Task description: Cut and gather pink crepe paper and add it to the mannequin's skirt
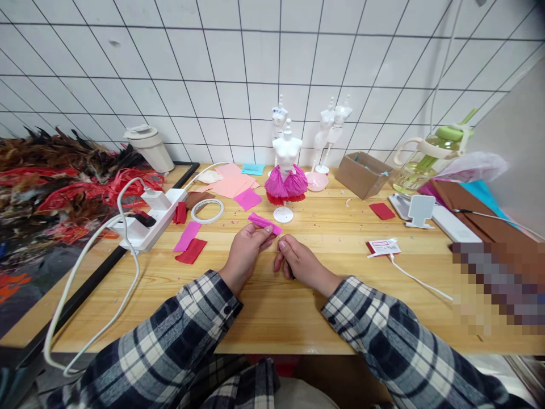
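Note:
My left hand point(251, 247) pinches a folded strip of magenta crepe paper point(264, 223) between thumb and fingers. Close beside it, my right hand point(298, 258) is closed, thumb against the index finger. A slim dark tool point(292, 271) pokes out under the right fingers; most of it is hidden, so its kind is unclear. Just beyond the hands, a small white mannequin point(288, 150) stands upright on a round base, dressed in a ruffled magenta paper skirt point(286, 183) with a red lower layer. Magenta paper point(187, 236) and red paper point(191, 251) lie left of my hands.
A roll of white tape point(207, 211), pink paper sheets point(232, 182) and a power strip point(155, 221) with looping cables are on the left. Behind stand more mannequins point(334, 122). A cardboard box point(361, 175), a drink bottle point(430, 156) and a phone stand point(420, 211) occupy the right.

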{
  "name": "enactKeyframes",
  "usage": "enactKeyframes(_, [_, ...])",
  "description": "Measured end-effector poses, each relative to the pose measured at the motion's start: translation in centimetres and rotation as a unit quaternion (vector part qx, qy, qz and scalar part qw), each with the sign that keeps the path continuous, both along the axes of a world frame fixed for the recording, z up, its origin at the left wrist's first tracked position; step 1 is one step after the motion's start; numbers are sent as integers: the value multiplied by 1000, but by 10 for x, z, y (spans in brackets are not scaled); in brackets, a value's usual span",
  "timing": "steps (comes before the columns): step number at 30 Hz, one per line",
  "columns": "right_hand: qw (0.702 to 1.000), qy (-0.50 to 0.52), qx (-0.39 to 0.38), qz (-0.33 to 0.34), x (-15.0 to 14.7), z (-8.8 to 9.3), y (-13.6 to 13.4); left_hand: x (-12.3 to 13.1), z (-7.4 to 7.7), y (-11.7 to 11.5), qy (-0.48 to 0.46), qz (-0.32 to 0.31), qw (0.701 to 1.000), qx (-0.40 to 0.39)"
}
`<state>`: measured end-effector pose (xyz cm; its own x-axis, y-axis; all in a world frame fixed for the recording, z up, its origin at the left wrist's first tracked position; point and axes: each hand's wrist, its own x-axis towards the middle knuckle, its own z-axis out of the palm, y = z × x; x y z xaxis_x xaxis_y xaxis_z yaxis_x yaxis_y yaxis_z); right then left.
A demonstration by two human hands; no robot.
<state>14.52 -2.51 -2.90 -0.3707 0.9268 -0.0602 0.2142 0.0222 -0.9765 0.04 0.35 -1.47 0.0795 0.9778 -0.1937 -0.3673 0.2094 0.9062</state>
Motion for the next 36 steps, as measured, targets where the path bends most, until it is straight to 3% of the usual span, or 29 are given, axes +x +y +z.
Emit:
enactKeyframes(17, [1000, -15, -14, 5, 3, 1, -1, -12, -3, 11, 7, 14, 1000, 26])
enactKeyframes(27, [999, -33, 20, -2, 6, -4, 4, -14, -5, 11, 46, -49, 996, 66])
enactKeyframes(36, [999, -36, 18, 5, 6, -4, 4, -14, -3, 9, 63, -57, 994, 72])
